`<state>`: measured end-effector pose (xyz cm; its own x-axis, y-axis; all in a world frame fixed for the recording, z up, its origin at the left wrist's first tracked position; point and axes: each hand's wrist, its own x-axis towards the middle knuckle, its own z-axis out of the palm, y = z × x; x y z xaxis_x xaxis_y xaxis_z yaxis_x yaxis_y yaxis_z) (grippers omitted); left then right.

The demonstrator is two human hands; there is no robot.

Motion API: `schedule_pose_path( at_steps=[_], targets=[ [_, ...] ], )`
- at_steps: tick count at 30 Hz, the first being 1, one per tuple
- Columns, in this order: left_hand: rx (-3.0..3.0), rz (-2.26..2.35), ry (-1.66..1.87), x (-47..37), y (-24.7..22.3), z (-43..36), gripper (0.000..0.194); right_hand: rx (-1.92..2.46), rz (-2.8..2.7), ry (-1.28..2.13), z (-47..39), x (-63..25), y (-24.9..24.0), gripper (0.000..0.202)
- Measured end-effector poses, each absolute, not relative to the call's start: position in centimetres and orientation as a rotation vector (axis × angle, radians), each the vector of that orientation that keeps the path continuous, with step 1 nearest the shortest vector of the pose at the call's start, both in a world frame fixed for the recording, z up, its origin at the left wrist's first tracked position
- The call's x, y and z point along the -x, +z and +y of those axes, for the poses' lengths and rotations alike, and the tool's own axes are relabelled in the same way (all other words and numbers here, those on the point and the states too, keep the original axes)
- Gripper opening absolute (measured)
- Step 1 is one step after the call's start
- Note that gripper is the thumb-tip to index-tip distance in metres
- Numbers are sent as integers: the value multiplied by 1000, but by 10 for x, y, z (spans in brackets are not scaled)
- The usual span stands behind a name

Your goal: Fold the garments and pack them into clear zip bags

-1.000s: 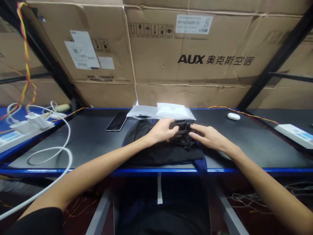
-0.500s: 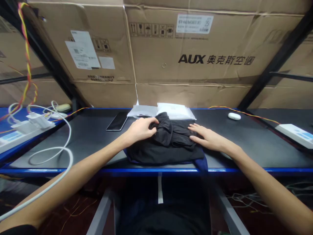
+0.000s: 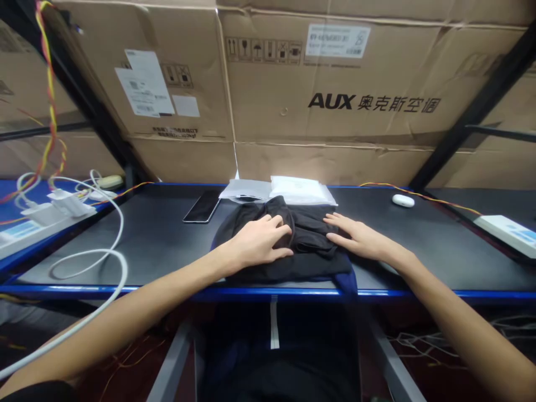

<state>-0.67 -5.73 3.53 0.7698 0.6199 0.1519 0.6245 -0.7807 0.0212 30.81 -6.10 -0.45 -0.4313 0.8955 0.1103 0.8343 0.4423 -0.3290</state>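
A: What's hard to make out?
B: L hand covers part of the bunched blk cloth, so the folds under the palm are hidden. Can't tell the garment type. R hand's fingertips are on the cloth's R edge; its palm hides a bit of tabletop. Both forearms run out of frame at the bottom. Small print on the carton label is blurry, tho "AUX" reads OK.
A: Hands' state?
B: L is loosely open, fingers a bit bent, thumb apart, palm down on the cloth. R is open too, fingers reaching L, thumb apart. No grip visible on either.
A: Diff vs. the prev frame?
B: L had its thumb & fingers at the L side of the bunch; now it's further R, over the bunch. R is approx. the same.
A: Cloth's loc?
B: Ctr of the tabletop, near the front edge, w/ a navy strip hanging at its R corner. White packet just behind, phone to the L, white oval case back R.
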Motion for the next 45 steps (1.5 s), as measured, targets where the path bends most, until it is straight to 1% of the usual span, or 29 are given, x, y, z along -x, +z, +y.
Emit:
schedule_pose_path(
  at_steps=[2,5,9,11,13,16,20,22,24,27,30,33,35,37,39,42,45],
  targets=[
    [2980,-1047,-289,8,32,-53,33,1495,-2427,325,-61,-309,-4,65],
    [3024,-1096,-520,13,36,-45,21,1492,-2417,335,-62,-309,-4,64],
    [2838,-1385,-917,27,53,-35,19,1496,-2412,341,-62,-309,-3,64],
    [2663,-1527,-1004,39,63,-30,17,1495,-2408,348,-62,-309,-3,65],
    [2502,-1631,-924,52,70,-22,22,1496,-2407,360,-61,-309,-3,66],
    [2338,-1745,-562,71,68,-9,29,1496,-2416,358,-60,-310,-3,69],
    [2306,-1848,-12,87,49,4,26,1483,-2400,352,-60,-311,-5,67],
    [2317,-1877,78,91,42,7,25,1480,-2396,352,-60,-311,-5,66],
    [2304,-1839,-36,93,39,8,30,1474,-2386,345,-60,-311,-5,64],
    [2384,-1602,-388,90,40,9,36,1416,-2335,303,-62,-309,-2,61],
    [2680,-1274,-609,84,40,12,34,1262,-2268,237,-67,-304,4,48],
    [2914,-1119,-535,77,35,15,37,1136,-2280,219,-71,-298,6,32],
    [2958,-1132,-414,74,30,17,40,1140,-2338,240,-71,-297,4,31],
    [2954,-1151,-365,73,27,18,41,1176,-2387,267,-69,-298,0,37],
    [2941,-1158,-409,74,26,18,38,1176,-2397,283,-67,-298,-4,37],
    [2932,-1146,-561,75,30,17,28,1110,-2366,297,-67,-296,-4,23],
    [2998,-1110,-718,78,41,11,23,1052,-2280,311,-71,-293,3,16]
  ],
)
